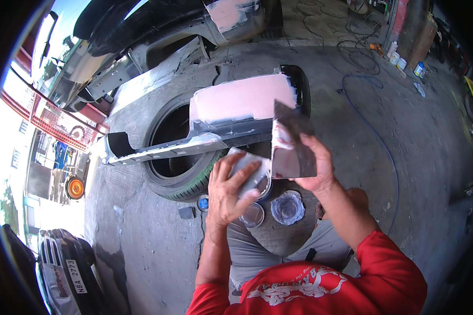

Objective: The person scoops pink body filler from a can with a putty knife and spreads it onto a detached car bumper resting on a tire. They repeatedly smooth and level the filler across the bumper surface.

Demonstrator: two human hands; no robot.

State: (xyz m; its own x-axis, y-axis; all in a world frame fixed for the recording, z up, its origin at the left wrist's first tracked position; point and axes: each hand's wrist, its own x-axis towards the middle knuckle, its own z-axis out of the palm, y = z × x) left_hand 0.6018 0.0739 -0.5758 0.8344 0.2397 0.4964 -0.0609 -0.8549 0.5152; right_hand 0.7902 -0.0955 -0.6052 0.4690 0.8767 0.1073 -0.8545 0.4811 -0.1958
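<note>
My right hand point(319, 168) grips a dark flat plate point(299, 144) by its right edge. Pink and whitish putty is smeared over the plate's left side. In my left hand point(227, 190) is a pale grey flat spreader point(254, 167), its fingers closed over it; the spreader's right edge meets or nearly meets the plate. Just beyond both hands lies a dark car body panel point(242, 127) with a broad pink putty patch point(236, 98). The panel rests across a tyre point(165, 185). Partly hidden under my hands is an open can point(266, 190).
Near my knees stand a round lid point(253, 216) and a putty-crusted container point(287, 207). A dark block point(186, 212) and a small blue-topped tin point(203, 202) lie beside the tyre. A blue hose point(370, 118) crosses the floor at right. A car body point(163, 26) stands at the back.
</note>
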